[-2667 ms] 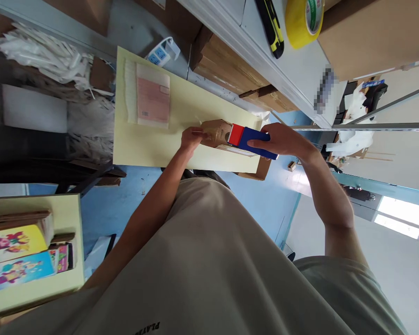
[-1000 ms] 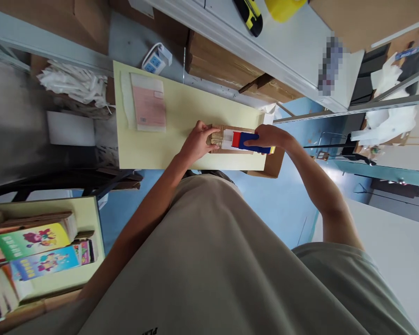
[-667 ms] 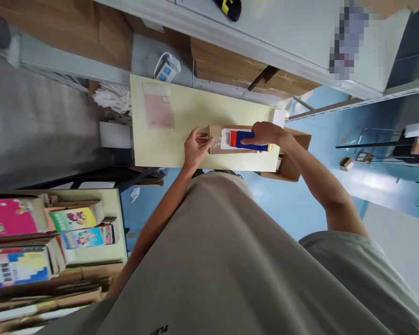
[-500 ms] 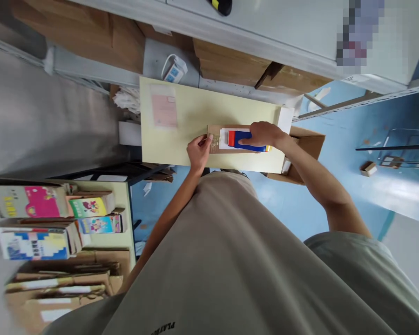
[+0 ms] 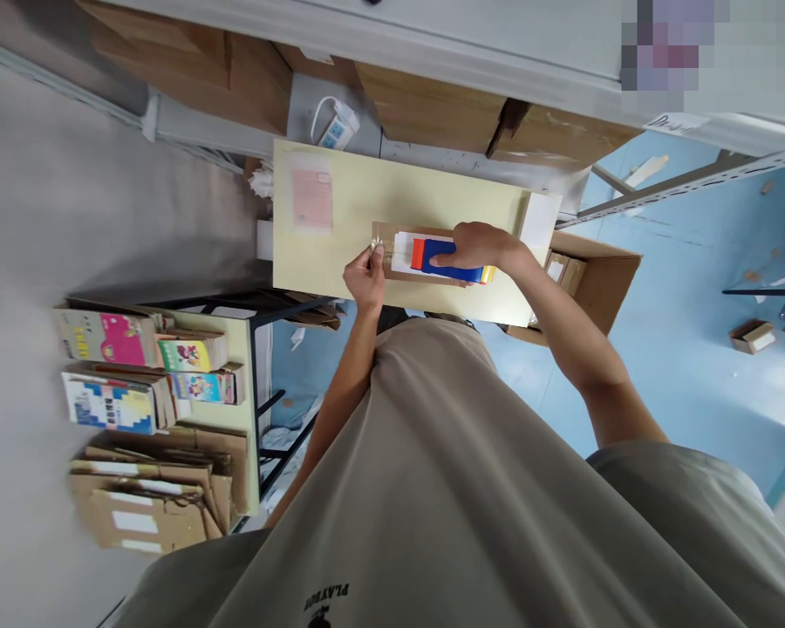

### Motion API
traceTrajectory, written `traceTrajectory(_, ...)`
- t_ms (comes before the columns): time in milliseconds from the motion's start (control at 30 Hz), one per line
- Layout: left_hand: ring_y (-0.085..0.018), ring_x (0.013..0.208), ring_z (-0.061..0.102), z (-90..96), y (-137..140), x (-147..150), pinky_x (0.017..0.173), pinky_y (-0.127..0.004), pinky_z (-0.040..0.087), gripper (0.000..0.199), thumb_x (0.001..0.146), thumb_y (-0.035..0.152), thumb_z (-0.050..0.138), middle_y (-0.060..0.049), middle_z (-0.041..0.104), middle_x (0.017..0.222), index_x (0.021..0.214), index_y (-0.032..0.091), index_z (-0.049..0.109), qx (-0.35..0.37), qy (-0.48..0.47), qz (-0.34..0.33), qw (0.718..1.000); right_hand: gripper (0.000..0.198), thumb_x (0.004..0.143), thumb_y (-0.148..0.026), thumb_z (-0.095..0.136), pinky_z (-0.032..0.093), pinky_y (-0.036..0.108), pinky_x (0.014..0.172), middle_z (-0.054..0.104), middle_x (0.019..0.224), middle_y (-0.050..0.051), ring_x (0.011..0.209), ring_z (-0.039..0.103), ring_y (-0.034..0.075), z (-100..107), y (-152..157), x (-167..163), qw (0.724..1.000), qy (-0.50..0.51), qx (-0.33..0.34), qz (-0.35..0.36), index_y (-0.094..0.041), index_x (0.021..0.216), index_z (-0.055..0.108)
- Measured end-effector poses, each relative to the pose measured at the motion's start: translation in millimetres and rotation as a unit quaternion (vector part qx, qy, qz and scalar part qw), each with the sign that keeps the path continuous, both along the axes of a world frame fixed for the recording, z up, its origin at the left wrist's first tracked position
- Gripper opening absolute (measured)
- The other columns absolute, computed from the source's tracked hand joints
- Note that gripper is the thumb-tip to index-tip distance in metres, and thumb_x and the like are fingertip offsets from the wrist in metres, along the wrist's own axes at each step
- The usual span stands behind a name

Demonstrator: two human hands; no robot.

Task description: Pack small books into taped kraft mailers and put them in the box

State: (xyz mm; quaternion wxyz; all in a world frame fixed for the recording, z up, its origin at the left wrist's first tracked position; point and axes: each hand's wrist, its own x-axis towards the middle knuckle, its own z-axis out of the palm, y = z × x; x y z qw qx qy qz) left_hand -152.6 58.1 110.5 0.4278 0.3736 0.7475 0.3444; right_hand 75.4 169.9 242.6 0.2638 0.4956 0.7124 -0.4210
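Note:
On the pale yellow table lies a flat brown cardboard package (image 5: 387,228) with a white sheet (image 5: 403,251) on it. A blue block-shaped object with a red-orange end (image 5: 441,257) rests over the sheet, its kind unclear. My right hand (image 5: 477,246) grips this object from above, thumb along its face; a yellow and white part shows at its right end. At the package's left end my left hand (image 5: 365,277) pinches some shiny clear film (image 5: 376,244) between thumb and fingers, touching the cardboard edge.
A pink-printed sheet (image 5: 312,199) lies on the table (image 5: 359,187). Behind stand a power strip (image 5: 340,125) and cardboard boxes (image 5: 432,109) under a shelf. An open carton (image 5: 608,283) is at the right. Books (image 5: 114,406) and flattened cardboard (image 5: 157,497) sit lower left.
The view has shifted a little. My left hand stays at the package's left end and my right hand keeps its grip on the blue object. Little else differs.

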Motion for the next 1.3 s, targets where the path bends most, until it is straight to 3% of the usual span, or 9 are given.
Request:
traceTrajectory(100,-0.018,0.073,0.046,2.1,-1,1,0.069,-0.031,0.036,0.061,0.101,0.067,0.072,0.002,0.035,0.064,0.066,0.025,0.044,0.038,0.091,0.050,0.994,0.072,0.096,-0.085,0.077,0.060,0.043,0.082,0.083,0.090,0.017,0.094,0.081,0.037,17,-5,26,0.999,0.014,-0.030,-0.013,-0.017,0.118,0.084)
traceTrajectory(267,-0.018,0.071,0.029,6.8,-4,-7,0.068,-0.035,0.025,0.068,0.096,0.074,0.068,0.001,0.022,0.067,0.066,0.026,0.031,0.038,0.117,0.043,0.991,0.071,0.093,-0.090,0.075,0.059,0.047,0.075,0.079,0.076,0.015,0.078,0.078,0.035,43,-16,95,0.998,-0.023,-0.046,-0.044,-0.020,0.099,0.084)
traceTrajectory(367,-0.018,0.072,0.026,6.9,-5,-7,0.068,-0.036,0.023,0.069,0.093,0.077,0.068,0.001,0.020,0.068,0.066,0.026,0.030,0.037,0.116,0.031,0.992,0.072,0.091,-0.094,0.074,0.058,0.047,0.073,0.078,0.076,0.015,0.077,0.077,0.035,45,-21,130,0.998,-0.039,-0.029,-0.042,-0.023,0.095,0.083)
traceTrajectory(500,-0.018,0.072,0.025,1.8,-4,-5,0.067,-0.036,0.022,0.069,0.095,0.072,0.072,0.002,0.020,0.068,0.066,0.025,0.029,0.038,0.103,0.013,0.994,0.072,0.092,-0.094,0.072,0.057,0.046,0.073,0.080,0.082,0.016,0.079,0.075,0.034,37,-22,152,0.998,-0.038,-0.029,-0.036,-0.023,0.092,0.082)
traceTrajectory(733,-0.016,0.067,0.025,-1.8,-6,-12,0.064,-0.034,0.024,0.067,0.102,0.048,0.074,0.003,0.020,0.065,0.061,0.024,0.028,0.052,0.117,0.008,0.992,0.075,0.091,-0.096,0.070,0.054,0.042,0.072,0.081,0.083,0.014,0.081,0.076,0.031,27,-25,152,0.998,-0.025,-0.040,-0.035,-0.022,0.095,0.081)
traceTrajectory(967,-0.015,0.066,0.026,-2.5,-10,-13,0.063,-0.034,0.025,0.068,0.103,0.046,0.076,0.003,0.020,0.064,0.062,0.024,0.027,0.044,0.123,0.005,0.991,0.072,0.095,-0.088,0.076,0.055,0.041,0.077,0.081,0.081,0.016,0.084,0.079,0.033,4,-34,135,0.997,-0.057,-0.036,-0.033,-0.017,0.105,0.084)
traceTrajectory(1133,-0.014,0.066,0.022,-6.3,-8,-15,0.062,-0.033,0.023,0.067,0.104,0.045,0.074,0.004,0.019,0.066,0.065,0.024,0.024,0.040,0.155,-0.012,0.987,0.066,0.107,-0.074,0.073,0.056,0.038,0.083,0.085,0.102,0.022,0.102,0.081,0.036,-14,-44,122,0.995,-0.094,0.013,-0.026,-0.011,0.121,0.083)
traceTrajectory(1300,-0.014,0.066,0.024,-4.5,-6,-15,0.062,-0.032,0.022,0.060,0.104,0.039,0.070,0.004,0.020,0.065,0.066,0.024,0.026,0.025,0.175,-0.026,0.984,0.056,0.116,-0.056,0.066,0.056,0.039,0.089,0.084,0.124,0.027,0.117,0.081,0.039,-19,-62,99,0.990,-0.123,0.066,-0.026,-0.005,0.139,0.077)
